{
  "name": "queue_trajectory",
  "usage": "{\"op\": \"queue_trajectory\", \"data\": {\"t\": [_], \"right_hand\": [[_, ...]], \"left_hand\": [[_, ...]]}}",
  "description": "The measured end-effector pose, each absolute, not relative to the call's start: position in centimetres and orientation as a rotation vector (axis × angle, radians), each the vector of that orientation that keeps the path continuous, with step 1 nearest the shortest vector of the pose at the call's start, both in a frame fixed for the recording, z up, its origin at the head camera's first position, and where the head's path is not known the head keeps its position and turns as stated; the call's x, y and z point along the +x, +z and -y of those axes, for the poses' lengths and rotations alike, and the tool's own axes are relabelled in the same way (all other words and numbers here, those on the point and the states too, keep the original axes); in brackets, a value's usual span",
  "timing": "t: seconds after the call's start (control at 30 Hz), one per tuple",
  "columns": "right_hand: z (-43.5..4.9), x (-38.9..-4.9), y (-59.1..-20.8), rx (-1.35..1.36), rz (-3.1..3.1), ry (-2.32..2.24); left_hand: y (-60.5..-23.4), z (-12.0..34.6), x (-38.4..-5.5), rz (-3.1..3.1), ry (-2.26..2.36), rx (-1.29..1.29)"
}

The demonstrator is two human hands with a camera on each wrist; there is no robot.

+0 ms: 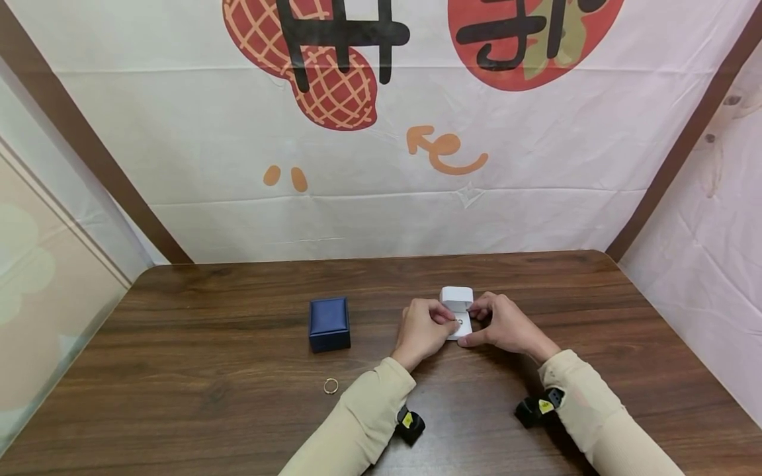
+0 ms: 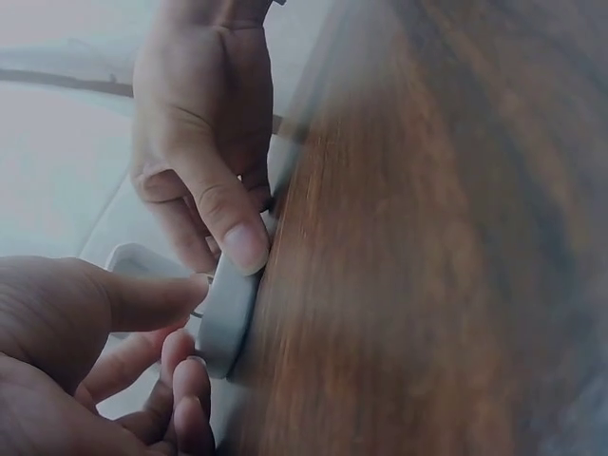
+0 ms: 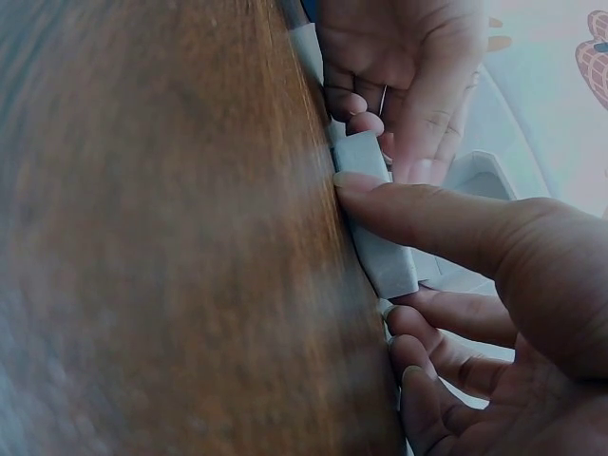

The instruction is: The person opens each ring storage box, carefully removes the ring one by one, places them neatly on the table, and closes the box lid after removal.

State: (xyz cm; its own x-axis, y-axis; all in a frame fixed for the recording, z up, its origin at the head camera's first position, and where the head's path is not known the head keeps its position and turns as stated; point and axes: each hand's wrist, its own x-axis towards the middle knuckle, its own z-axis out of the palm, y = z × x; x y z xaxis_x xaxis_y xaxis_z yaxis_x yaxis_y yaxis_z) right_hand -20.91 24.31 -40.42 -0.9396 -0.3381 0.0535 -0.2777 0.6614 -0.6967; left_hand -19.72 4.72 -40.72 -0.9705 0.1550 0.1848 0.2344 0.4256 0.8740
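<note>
A small white ring box (image 1: pixel 457 295) stands on the table with its lid raised at the back. My left hand (image 1: pixel 424 328) reaches in from the left and pinches a small ring (image 1: pixel 460 322) between thumb and forefinger at the box's white insert. On the other side, my right hand (image 1: pixel 505 324) grips the box, its thumb at the front edge and fingers along the right side. In the right wrist view, that thumb lies across the white base (image 3: pixel 389 252). Fingers hide much of the ring.
A dark blue closed box (image 1: pixel 329 324) stands left of my hands. Nearer me lies a gold ring (image 1: pixel 325 389) on the brown wooden table (image 1: pixel 208 370). A white printed cloth (image 1: pixel 381 225) hangs behind the table's far edge.
</note>
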Motion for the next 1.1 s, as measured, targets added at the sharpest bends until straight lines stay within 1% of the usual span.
{"op": "queue_trajectory", "data": {"t": [0.87, 1.1], "right_hand": [[-24.24, -20.89, -40.37, -0.528, -2.766, -1.159], [-24.28, -20.91, -40.39, -0.528, -2.767, -1.167]], "left_hand": [[-40.83, -4.09, -19.79, 2.512, -1.833, -0.429], [-40.45, -3.83, -19.27, 2.527, -1.881, -0.445]]}}
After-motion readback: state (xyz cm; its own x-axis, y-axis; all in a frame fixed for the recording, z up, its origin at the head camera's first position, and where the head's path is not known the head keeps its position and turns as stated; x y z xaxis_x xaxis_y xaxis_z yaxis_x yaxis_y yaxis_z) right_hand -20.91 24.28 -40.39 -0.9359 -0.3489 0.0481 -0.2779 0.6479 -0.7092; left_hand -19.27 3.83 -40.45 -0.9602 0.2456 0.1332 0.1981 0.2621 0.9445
